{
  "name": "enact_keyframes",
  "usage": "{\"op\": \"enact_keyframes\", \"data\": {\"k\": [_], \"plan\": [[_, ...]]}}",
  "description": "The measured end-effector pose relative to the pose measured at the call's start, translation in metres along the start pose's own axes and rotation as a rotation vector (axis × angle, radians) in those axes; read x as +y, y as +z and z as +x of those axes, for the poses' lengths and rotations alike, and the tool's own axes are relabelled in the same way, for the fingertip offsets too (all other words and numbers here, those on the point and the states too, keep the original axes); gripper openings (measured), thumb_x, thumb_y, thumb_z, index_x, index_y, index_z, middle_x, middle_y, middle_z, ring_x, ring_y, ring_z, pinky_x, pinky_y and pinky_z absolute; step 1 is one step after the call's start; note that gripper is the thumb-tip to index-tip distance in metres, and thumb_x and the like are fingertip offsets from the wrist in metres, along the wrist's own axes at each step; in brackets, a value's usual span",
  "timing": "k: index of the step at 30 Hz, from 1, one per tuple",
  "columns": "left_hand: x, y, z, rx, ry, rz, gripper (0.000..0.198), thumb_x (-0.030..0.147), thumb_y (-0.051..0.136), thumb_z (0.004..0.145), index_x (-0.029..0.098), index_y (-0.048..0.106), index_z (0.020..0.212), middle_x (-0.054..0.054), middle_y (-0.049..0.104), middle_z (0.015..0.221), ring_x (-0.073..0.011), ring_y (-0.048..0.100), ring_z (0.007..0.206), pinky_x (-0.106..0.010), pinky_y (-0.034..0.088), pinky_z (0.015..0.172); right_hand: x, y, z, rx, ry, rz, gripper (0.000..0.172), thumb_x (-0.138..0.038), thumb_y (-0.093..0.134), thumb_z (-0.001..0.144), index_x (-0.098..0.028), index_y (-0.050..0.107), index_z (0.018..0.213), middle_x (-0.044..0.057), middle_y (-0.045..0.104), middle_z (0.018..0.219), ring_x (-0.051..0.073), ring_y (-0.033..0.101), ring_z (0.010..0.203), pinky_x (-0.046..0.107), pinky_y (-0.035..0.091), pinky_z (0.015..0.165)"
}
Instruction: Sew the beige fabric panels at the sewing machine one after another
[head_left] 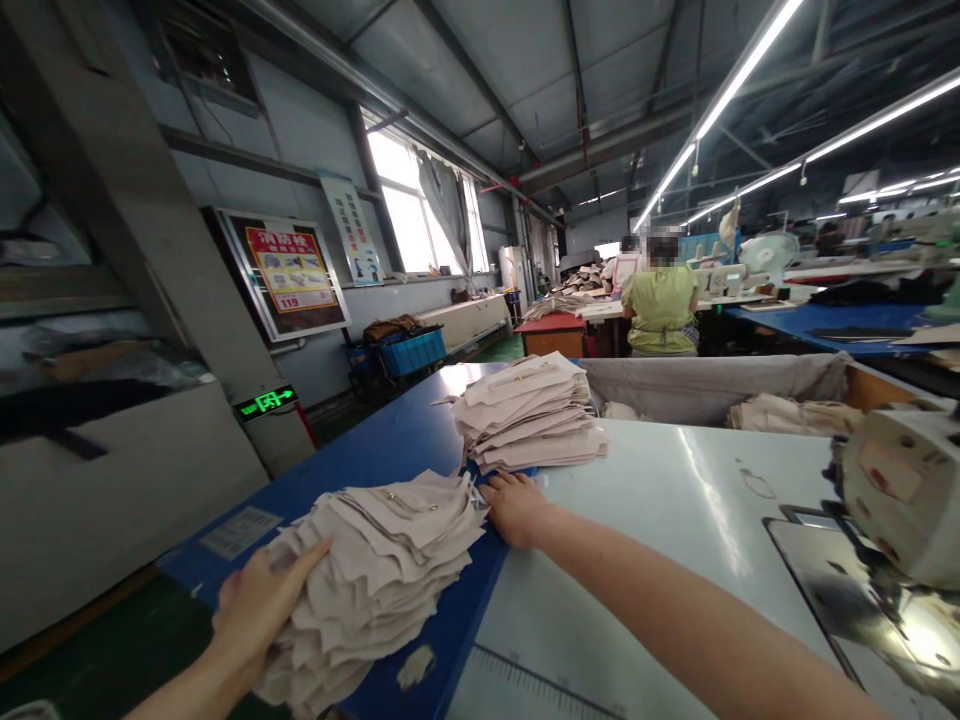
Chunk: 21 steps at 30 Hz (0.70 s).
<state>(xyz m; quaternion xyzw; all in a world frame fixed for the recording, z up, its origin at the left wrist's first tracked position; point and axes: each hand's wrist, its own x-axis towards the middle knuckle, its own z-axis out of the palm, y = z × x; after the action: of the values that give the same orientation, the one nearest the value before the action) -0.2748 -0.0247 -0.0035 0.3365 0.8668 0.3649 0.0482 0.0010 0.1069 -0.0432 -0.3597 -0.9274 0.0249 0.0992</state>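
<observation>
Two cloth piles: the upper stack (pixel 525 415) at frame centre, the lower stack (pixel 382 580) at lower left. The left hand (pixel 259 602) clasps the lower stack's edge; whether the right hand (pixel 516 508), centre, grips anything, I cannot tell. Uneven pulling could fan loose layers apart.

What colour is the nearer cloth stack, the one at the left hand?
The nearer cloth stack is pale beige, best seen in the head view.

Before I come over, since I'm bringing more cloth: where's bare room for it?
Pale tabletop between the rear cloth stack and sewing machine; blue tabletop left of that stack. Crowded: around the front stack, between left hand and right hand.
</observation>
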Motion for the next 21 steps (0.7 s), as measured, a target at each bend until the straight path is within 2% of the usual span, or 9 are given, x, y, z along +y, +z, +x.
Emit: {"op": "enact_keyframes", "data": {"k": [2,4,6,8,10,12,14,17,21], "plan": [[0.012,-0.007,-0.002,0.135,0.177,0.126,0.084,0.064,0.045,0.082,0.004,0.046,0.140,-0.029,0.035,0.153,-0.0458,0.027,0.144,-0.061,0.029,0.114,0.000,0.001,0.001,0.004,0.000,0.003,0.032,-0.035,0.061,0.097,-0.017,0.059,0.124,0.009,0.060,0.126,0.024,0.062,0.109,0.046,0.053,0.092],[0.032,-0.011,-0.009,0.132,0.512,0.181,0.074,0.058,0.036,0.088,0.007,0.051,0.139,-0.020,0.033,0.157,-0.0373,0.023,0.148,-0.052,0.019,0.120,0.000,0.002,0.001,0.007,0.002,0.006,0.033,-0.035,0.061,0.097,-0.017,0.059,0.124,0.009,0.060,0.127,0.024,0.061,0.109,0.046,0.053,0.092],[0.053,-0.008,-0.017,-0.023,0.849,0.234,0.065,0.056,0.035,0.089,0.016,0.059,0.133,-0.011,0.040,0.156,-0.0316,0.023,0.149,-0.047,0.013,0.122,0.000,0.003,0.001,0.008,0.003,0.007,0.033,-0.035,0.061,0.097,-0.017,0.059,0.125,0.009,0.059,0.127,0.024,0.061,0.109,0.046,0.053,0.092],[0.070,0.000,-0.021,-0.285,0.978,0.311,0.059,0.056,0.039,0.088,0.022,0.065,0.128,-0.006,0.046,0.153,-0.0309,0.028,0.147,-0.047,0.013,0.122,0.000,0.003,0.000,0.007,0.007,0.006,0.033,-0.035,0.061,0.097,-0.017,0.058,0.125,0.009,0.059,0.127,0.024,0.061,0.109,0.046,0.053,0.092],[0.077,0.011,-0.020,-0.505,0.946,0.373,0.056,0.053,0.041,0.087,0.023,0.069,0.124,-0.006,0.055,0.145,-0.0314,0.042,0.139,-0.046,0.023,0.119,-0.001,0.002,-0.001,0.006,0.014,0.007,0.033,-0.035,0.061,0.097,-0.017,0.059,0.125,0.009,0.059,0.127,0.024,0.061,0.109,0.046,0.053,0.092],[0.074,0.019,-0.017,-0.609,0.892,0.392,0.053,0.050,0.042,0.086,0.023,0.072,0.119,-0.007,0.065,0.133,-0.0303,0.055,0.127,-0.042,0.034,0.113,-0.001,0.002,0.000,0.007,0.029,0.010,0.032,-0.035,0.061,0.097,-0.017,0.059,0.124,0.009,0.060,0.127,0.024,0.061,0.109,0.046,0.053,0.092],[0.064,0.022,-0.014,-0.592,0.861,0.401,0.052,0.050,0.043,0.085,0.023,0.074,0.117,-0.007,0.069,0.127,-0.0299,0.060,0.121,-0.039,0.038,0.110,-0.001,0.002,0.002,0.012,0.057,0.015,0.033,-0.035,0.060,0.097,-0.017,0.059,0.125,0.009,0.059,0.127,0.024,0.062,0.109,0.046,0.053,0.091],[0.050,0.020,-0.015,-0.500,0.781,0.440,0.054,0.053,0.041,0.086,0.022,0.074,0.117,-0.008,0.069,0.127,-0.0323,0.061,0.120,-0.042,0.038,0.108,-0.005,0.006,0.010,0.021,0.117,0.025,0.034,-0.035,0.061,0.097,-0.017,0.058,0.126,0.009,0.059,0.127,0.024,0.062,0.108,0.046,0.054,0.090],[0.043,0.018,-0.025,-0.415,0.739,0.474,0.054,0.050,0.038,0.089,0.021,0.074,0.118,-0.009,0.068,0.128,-0.0336,0.060,0.121,-0.046,0.038,0.107,-0.017,0.012,0.023,0.028,0.192,0.035,0.034,-0.035,0.061,0.097,-0.017,0.058,0.126,0.009,0.059,0.127,0.024,0.062,0.107,0.045,0.054,0.089]]}}
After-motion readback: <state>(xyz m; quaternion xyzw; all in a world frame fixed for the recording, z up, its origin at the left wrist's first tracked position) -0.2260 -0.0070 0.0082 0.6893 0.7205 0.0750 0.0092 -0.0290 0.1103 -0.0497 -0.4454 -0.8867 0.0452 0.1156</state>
